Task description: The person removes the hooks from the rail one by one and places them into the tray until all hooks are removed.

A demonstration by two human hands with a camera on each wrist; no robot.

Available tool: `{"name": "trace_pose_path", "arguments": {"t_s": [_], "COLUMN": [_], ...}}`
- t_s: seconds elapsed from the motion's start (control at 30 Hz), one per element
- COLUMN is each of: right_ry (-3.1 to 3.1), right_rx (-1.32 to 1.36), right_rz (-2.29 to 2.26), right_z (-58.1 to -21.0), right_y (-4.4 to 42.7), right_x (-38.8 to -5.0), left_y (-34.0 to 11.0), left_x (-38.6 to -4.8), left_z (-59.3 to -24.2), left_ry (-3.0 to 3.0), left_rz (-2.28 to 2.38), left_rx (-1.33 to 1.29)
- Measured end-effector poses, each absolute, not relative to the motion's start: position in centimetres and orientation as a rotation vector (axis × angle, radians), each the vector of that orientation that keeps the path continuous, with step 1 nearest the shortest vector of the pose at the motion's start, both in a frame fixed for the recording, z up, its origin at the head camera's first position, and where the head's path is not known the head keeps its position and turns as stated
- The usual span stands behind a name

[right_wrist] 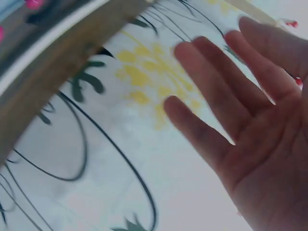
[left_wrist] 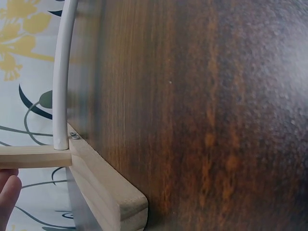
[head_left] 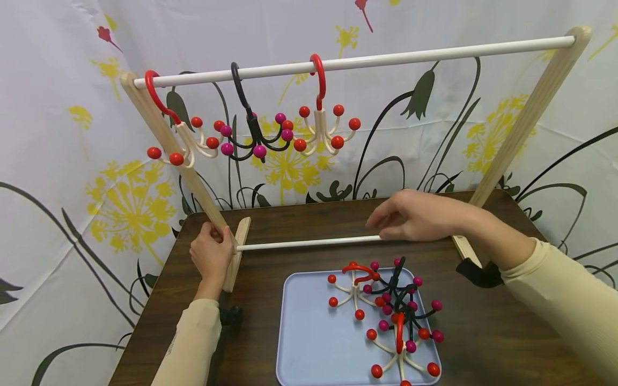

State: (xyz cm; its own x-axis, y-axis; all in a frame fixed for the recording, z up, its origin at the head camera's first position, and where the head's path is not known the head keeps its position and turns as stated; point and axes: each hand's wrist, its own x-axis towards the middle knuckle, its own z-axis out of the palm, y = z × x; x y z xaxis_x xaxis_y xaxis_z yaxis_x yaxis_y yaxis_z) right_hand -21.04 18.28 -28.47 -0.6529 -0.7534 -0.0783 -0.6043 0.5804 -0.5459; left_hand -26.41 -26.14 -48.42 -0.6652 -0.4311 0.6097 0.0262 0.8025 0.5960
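My left hand [head_left: 212,253] holds the lower end of the rack's left wooden post [head_left: 195,182]; in the left wrist view its fingertips [left_wrist: 8,192] show against that post. My right hand [head_left: 410,215] is over the lower white rod [head_left: 309,243], palm down, with nothing held; the right wrist view shows its fingers spread apart. From the upper white rod [head_left: 434,55] hang two cream octopus-shaped hangers with red hooks and red balls, one at the left end [head_left: 185,142] and one further right [head_left: 320,128]. Between them hangs a black hanger [head_left: 254,126] with magenta balls.
A pale blue tray [head_left: 309,338] stands on the dark wooden table [head_left: 270,225], with several tangled hangers [head_left: 401,305] on its right side. The rack's right post [head_left: 528,118] rises behind my right forearm. A flowered curtain [head_left: 405,150] hangs behind.
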Motion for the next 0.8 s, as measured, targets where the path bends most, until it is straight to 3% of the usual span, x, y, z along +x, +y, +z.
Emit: {"name": "trace_pose_path", "arguments": {"t_s": [0.43,0.8], "right_ry": [3.262,3.226], "right_rx": [-1.311,-0.956], "right_rz": [-0.693,-0.777], "right_z": [-21.2,-19.6], "right_y": [16.7,13.7], "right_x": [-22.7,-26.5], "left_y": [-26.1,-26.2], "left_x": [-26.5,-26.7], "left_z": [-48.2,-48.6], "left_ry": [-2.193,-2.19], "left_rz": [-0.731,-0.731], "left_rx": [0.29,0.305]}}
